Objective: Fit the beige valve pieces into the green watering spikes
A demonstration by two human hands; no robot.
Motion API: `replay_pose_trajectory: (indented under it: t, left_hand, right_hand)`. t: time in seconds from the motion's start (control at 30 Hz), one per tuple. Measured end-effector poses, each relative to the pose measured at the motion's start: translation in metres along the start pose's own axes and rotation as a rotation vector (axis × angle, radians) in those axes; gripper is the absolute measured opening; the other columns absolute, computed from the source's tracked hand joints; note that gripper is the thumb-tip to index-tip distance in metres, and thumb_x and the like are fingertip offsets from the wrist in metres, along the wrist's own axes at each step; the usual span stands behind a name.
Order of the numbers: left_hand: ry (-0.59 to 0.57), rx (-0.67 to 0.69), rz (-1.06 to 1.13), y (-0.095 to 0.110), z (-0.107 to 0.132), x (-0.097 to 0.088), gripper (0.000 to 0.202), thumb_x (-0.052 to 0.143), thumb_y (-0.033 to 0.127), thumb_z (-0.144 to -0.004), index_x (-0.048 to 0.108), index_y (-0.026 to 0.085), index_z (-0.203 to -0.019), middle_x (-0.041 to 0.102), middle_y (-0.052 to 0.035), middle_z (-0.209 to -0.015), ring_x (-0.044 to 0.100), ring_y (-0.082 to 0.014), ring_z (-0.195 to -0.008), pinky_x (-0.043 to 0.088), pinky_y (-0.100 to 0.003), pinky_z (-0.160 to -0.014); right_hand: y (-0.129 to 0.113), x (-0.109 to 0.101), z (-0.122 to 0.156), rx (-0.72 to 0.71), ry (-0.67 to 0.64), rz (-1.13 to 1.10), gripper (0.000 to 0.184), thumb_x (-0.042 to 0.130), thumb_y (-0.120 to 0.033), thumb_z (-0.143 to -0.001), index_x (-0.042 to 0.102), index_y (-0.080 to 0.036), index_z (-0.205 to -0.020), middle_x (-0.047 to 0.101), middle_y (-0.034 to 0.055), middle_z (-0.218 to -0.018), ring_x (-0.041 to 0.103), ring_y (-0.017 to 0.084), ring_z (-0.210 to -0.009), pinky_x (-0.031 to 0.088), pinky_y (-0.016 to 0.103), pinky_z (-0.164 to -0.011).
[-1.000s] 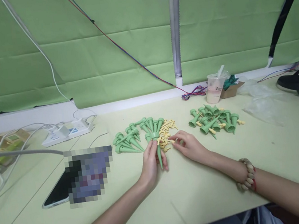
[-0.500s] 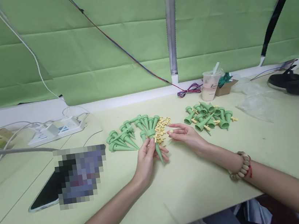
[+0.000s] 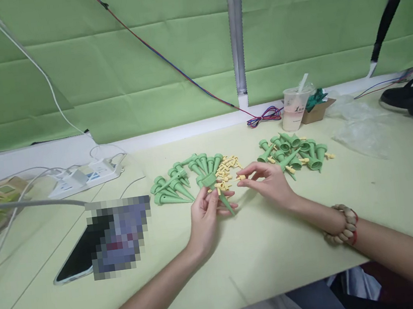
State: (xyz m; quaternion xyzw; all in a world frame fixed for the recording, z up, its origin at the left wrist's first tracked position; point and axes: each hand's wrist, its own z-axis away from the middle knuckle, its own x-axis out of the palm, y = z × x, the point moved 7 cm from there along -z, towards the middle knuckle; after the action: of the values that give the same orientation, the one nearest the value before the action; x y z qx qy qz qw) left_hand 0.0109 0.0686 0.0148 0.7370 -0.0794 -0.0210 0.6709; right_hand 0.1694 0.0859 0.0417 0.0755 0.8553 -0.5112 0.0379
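Observation:
My left hand (image 3: 207, 214) is closed around a green plastic spike (image 3: 226, 203), its wide cap up and its point slanting down to the right. A small yellow piece sticks out at the spike's side, by my thumb. Between thumb and forefinger, my right hand (image 3: 269, 182) pinches a small yellow valve piece (image 3: 241, 177), apart from the spike. Just beyond the hands lies a pile of yellow valve pieces (image 3: 226, 164). Left of it are several green spikes (image 3: 173, 189). Farther right is a heap of green spikes with yellow pieces (image 3: 297, 150) among them.
A phone (image 3: 78, 252), partly blurred out, lies at the left, below a white power strip (image 3: 88, 177) with cables. At the back stand a drink cup with a straw (image 3: 294, 112) and a small cardboard box (image 3: 317, 111). A clear plastic bag (image 3: 360, 137) lies at the right.
My right hand's fingers have turned, and the yellow piece in them now shows more clearly. The spike in my left hand is tilted more to the right. The view has shifted slightly.

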Motion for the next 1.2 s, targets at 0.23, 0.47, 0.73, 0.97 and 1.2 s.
replay_pose_trajectory:
  t: [0.23, 0.47, 0.73, 0.97, 1.2]
  left_hand:
    - [0.065, 0.005, -0.002, 0.005, 0.003, -0.001, 0.034, 0.065, 0.042, -0.070, 0.043, 0.018, -0.079, 0.070, -0.0052, -0.077, 0.066, -0.0174, -0.058, 0.049, -0.023, -0.048]
    - [0.081, -0.005, 0.030, 0.006, 0.004, -0.001, 0.033, 0.068, 0.034, -0.068, 0.041, 0.019, -0.079, 0.064, 0.0015, -0.066, 0.066, -0.0168, -0.058, 0.049, -0.022, -0.048]
    - [0.092, -0.009, 0.003, 0.002, 0.001, -0.004, 0.029, 0.071, 0.032, -0.062, 0.051, 0.018, -0.077, 0.060, 0.0011, -0.078, 0.063, -0.0130, -0.052, 0.049, -0.022, -0.044]
    - [0.080, 0.048, -0.063, 0.001, 0.002, -0.004, 0.024, 0.070, 0.030, -0.064, 0.055, 0.018, -0.079, 0.058, 0.0007, -0.079, 0.061, -0.0120, -0.052, 0.048, -0.022, -0.047]
    - [0.057, 0.064, -0.132, 0.003, 0.003, -0.004, 0.024, 0.070, 0.029, -0.064, 0.061, 0.018, -0.083, 0.058, 0.0002, -0.075, 0.060, -0.0122, -0.052, 0.049, -0.022, -0.047]
  right_hand:
    - [-0.012, 0.000, 0.005, -0.075, 0.022, 0.026, 0.016, 0.073, -0.035, -0.066, 0.069, -0.021, -0.073, 0.068, 0.0045, -0.078, 0.063, 0.018, -0.074, 0.051, 0.027, -0.058]
    - [0.000, 0.013, 0.004, 0.137, -0.073, -0.247, 0.028, 0.066, -0.042, -0.071, 0.062, -0.019, -0.085, 0.064, 0.0018, -0.076, 0.061, 0.012, -0.063, 0.051, 0.022, -0.048]
    - [0.027, 0.023, 0.008, 0.496, -0.158, -0.426, 0.039, 0.076, -0.043, -0.058, 0.069, -0.016, -0.084, 0.066, -0.0001, -0.064, 0.063, 0.011, -0.058, 0.056, 0.026, -0.065]
    - [0.025, 0.028, 0.011, 0.493, -0.188, -0.449, 0.035, 0.080, -0.032, -0.050, 0.070, -0.016, -0.080, 0.068, -0.0005, -0.063, 0.064, 0.012, -0.056, 0.055, 0.027, -0.064]
    - [0.025, 0.033, 0.013, 0.497, -0.290, -0.403, 0.029, 0.078, -0.031, -0.053, 0.070, -0.016, -0.076, 0.069, -0.0009, -0.063, 0.064, 0.012, -0.057, 0.054, 0.026, -0.064]
